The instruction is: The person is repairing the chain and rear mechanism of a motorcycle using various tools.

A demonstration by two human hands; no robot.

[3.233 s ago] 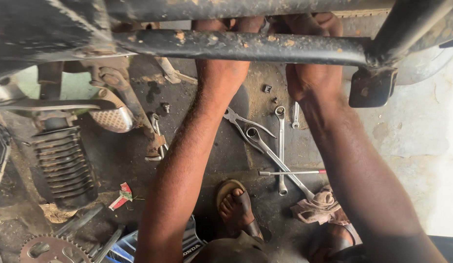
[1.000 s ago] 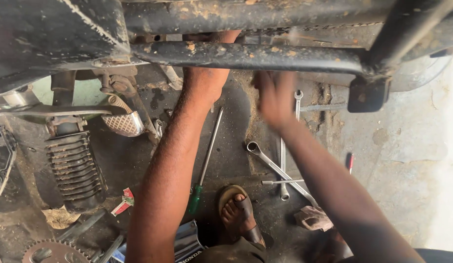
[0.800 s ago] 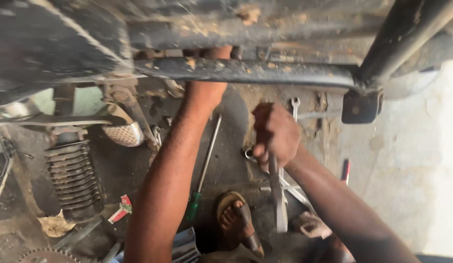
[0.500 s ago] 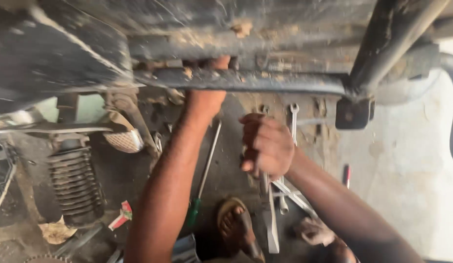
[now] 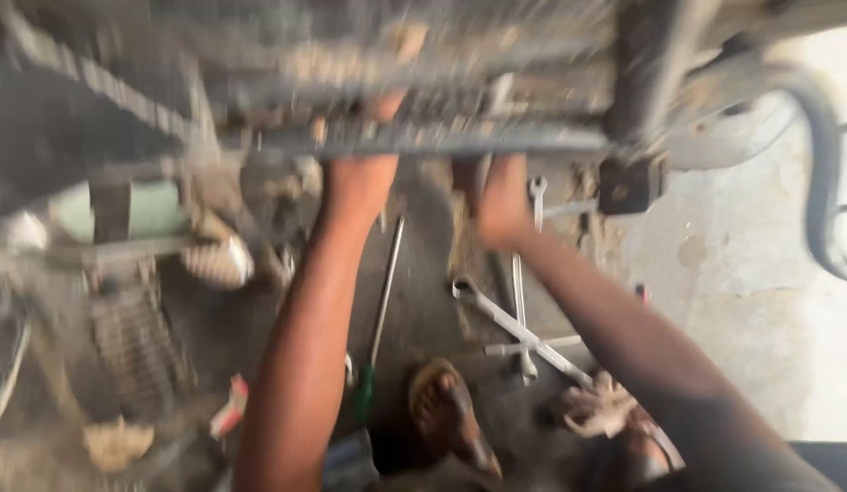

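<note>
Frame bar [image 5: 423, 138], blurred: left hand [image 5: 358, 182] and right hand [image 5: 502, 202] reach up behind it, grips unreadable; risk, a greasy slip dropping knuckles onto spanners [image 5: 519, 319] on ground below it

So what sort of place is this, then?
Probably an open-air repair workshop for motorbikes or similar: spanners and a screwdriver lie on the oily ground, beside a coil-spring shock absorber, under a grimy metal frame.
</note>
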